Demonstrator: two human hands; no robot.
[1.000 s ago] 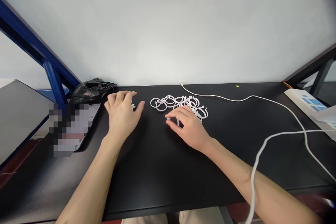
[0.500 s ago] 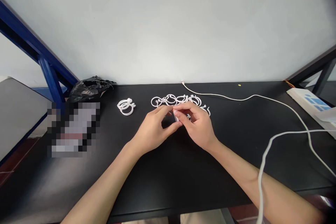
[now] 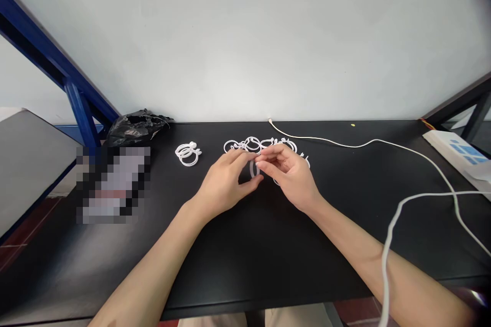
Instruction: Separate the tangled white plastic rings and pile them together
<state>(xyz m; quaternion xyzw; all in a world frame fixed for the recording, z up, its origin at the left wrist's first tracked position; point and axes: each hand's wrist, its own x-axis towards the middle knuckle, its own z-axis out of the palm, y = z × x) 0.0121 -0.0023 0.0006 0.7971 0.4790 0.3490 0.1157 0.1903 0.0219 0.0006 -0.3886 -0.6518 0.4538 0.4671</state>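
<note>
White ring [image 3: 252, 169], clamped between fingers [image 3: 237, 158] of left hand [image 3: 222, 187] and right hand [image 3: 296, 180], near ring pile [image 3: 251, 144]

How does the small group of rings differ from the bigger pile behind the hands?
The small group has few rings, stacked close; the bigger pile has many, spread wide. The small group lies apart from both hands; the bigger pile is partly hidden by the right hand, which pinches one ring with the left hand. Both are white rings on the table.
</note>
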